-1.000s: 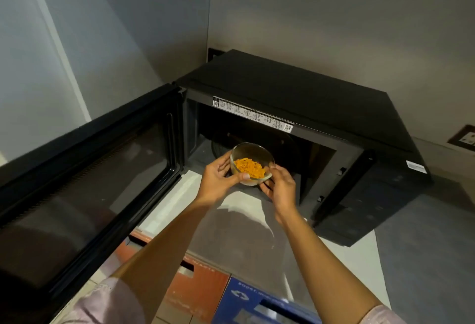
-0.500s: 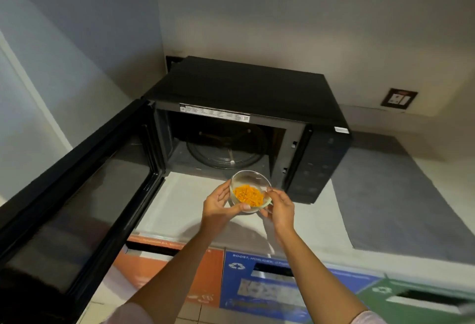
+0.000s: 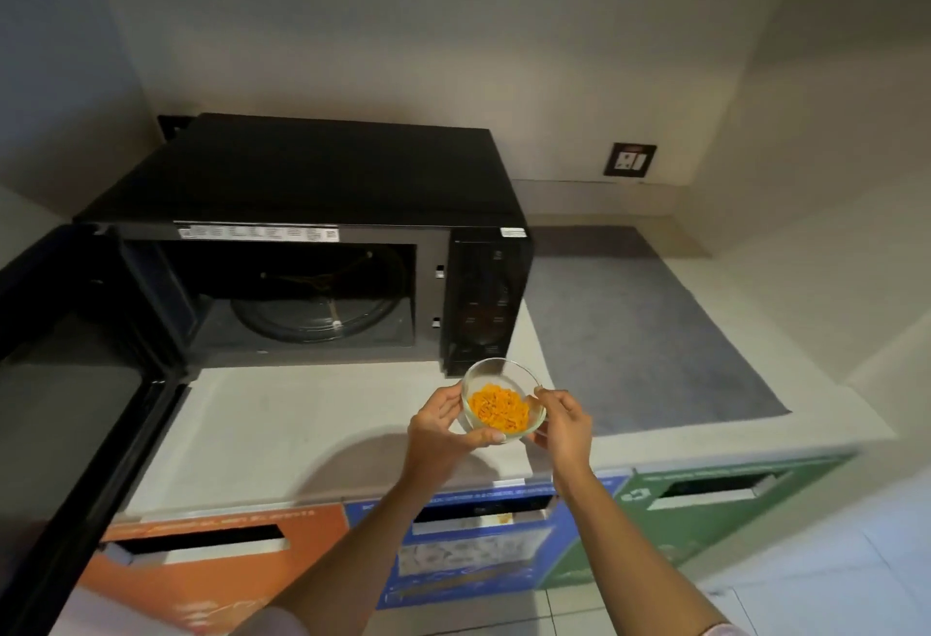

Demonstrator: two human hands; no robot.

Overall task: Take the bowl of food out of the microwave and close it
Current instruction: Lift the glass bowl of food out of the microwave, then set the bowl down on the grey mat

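A small clear glass bowl of orange food is held above the white counter, in front of the microwave's control panel. My left hand grips its left and near rim, my right hand its right rim. The black microwave stands at the back left with its cavity showing a bare glass turntable. Its door is swung wide open to the left.
A grey mat covers the counter to the right of the microwave. A wall socket sits on the back wall. Below the counter edge are orange, blue and green bin fronts with slots.
Both hands have drawn the bowl out of the microwave cavity and toward me and to the right, over the counter. The view has pulled back and turned right.
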